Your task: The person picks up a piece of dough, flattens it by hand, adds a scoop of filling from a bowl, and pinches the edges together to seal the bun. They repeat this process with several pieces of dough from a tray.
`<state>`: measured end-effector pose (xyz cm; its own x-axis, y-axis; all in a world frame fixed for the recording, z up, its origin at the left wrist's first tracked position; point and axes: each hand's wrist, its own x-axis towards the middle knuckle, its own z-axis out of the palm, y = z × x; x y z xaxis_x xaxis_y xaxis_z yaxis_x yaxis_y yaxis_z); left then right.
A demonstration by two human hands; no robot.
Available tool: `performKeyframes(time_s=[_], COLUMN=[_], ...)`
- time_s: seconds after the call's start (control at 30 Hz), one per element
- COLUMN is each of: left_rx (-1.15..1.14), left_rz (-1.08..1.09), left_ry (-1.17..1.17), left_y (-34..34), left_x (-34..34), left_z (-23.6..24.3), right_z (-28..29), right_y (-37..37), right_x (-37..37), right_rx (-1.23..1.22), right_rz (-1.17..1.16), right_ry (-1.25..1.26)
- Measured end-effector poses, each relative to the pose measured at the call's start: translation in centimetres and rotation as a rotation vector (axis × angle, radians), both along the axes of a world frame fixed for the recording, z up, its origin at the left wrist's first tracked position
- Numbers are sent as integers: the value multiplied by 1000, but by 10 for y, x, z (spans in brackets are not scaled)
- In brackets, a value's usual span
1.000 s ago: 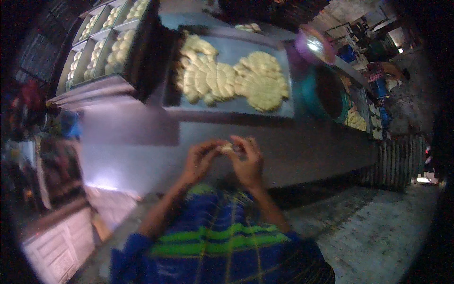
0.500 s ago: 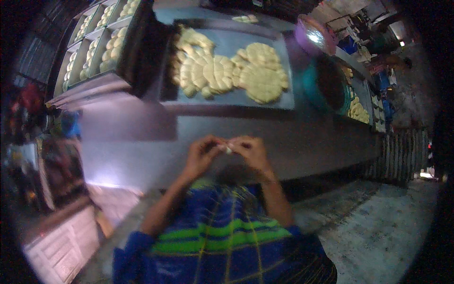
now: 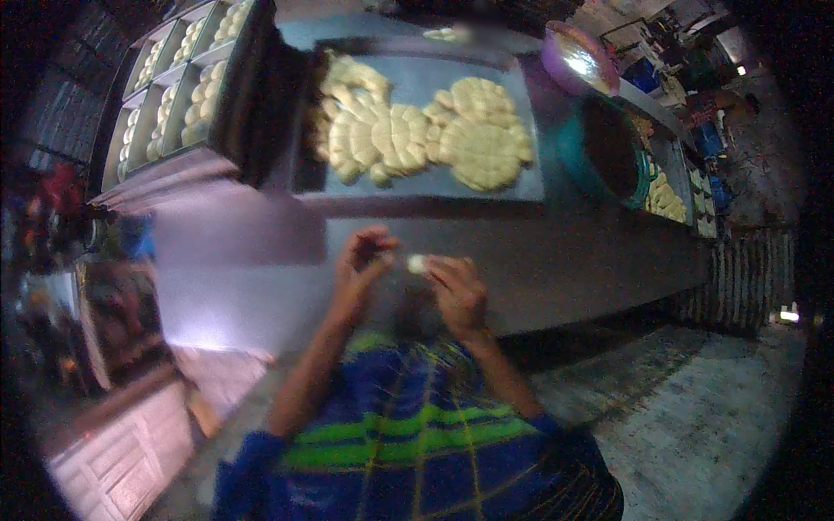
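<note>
In front of my body, above the table's near side, my right hand [image 3: 458, 291] pinches a small pale lump of dough [image 3: 417, 263] at its fingertips. My left hand [image 3: 363, 260] is just to the left, apart from the lump. Its fingers are bent, a little blurred and spread from the thumb, with nothing visible between them. Beyond both hands lies a shallow tray [image 3: 408, 189] bearing a wide mass of dough pieces [image 3: 382, 139] pressed together. Its right-hand part [image 3: 482, 156] forms rounded, flower-like clusters.
At the left stands a dark-sided box [image 3: 204, 152] with compartments of rounded dough pieces. A teal tub [image 3: 569, 156] and a purple basin [image 3: 556, 65] sit right of the tray. Farther right lies more dough [image 3: 665, 195]. The grey tabletop [image 3: 556, 269] runs along my front.
My hands, which were together at the small dough lump, have drawn apart. The left hand has moved away to the left and slightly up; the lump stays in my right fingers.
</note>
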<state>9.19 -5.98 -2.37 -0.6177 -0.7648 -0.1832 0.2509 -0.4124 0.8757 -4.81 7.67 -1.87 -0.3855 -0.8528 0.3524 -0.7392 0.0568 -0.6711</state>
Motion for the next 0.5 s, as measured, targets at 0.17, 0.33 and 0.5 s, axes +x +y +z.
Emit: performKeyframes(time_s=[0.17, 0.33, 0.5], left_rx=[-851, -1113, -910], left_rz=[162, -41, -69], left_ry=[-751, -1215, -1081], left_y=[-62, -124, -139], left_x=[-50, -94, -90], left_z=[2, -46, -44], right_z=[-58, -11, -17], right_y=[10, -2, -6], right_x=[-5, 1, -16], right_rx=[112, 123, 65], right_rz=[4, -203, -379], right_ry=[155, -51, -403])
